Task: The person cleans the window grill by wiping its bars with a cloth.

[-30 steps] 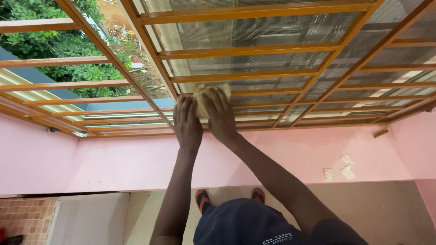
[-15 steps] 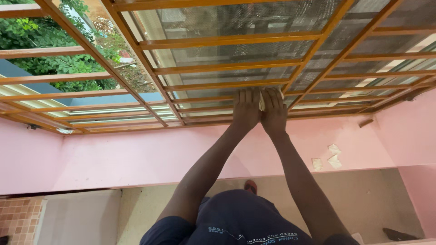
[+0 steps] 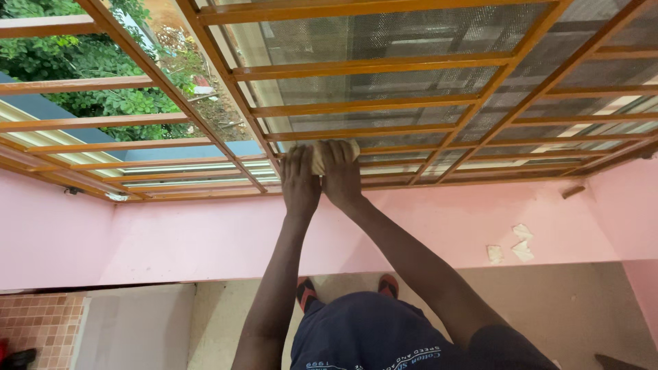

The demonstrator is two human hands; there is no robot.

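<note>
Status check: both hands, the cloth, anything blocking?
Left hand and right hand side by side, pressing tan cloth against orange window grille. Cloth bunched under fingers. Nothing blocking.

No packages, signs or screens show in the view. The nearest thing to labels are three small pale scraps of paper (image 3: 515, 244) stuck on the pink wall (image 3: 171, 240) at the right, below the window frame: squarish, cream-white, close together, with ragged edges. Whether anything is printed on them cannot be told.
</note>
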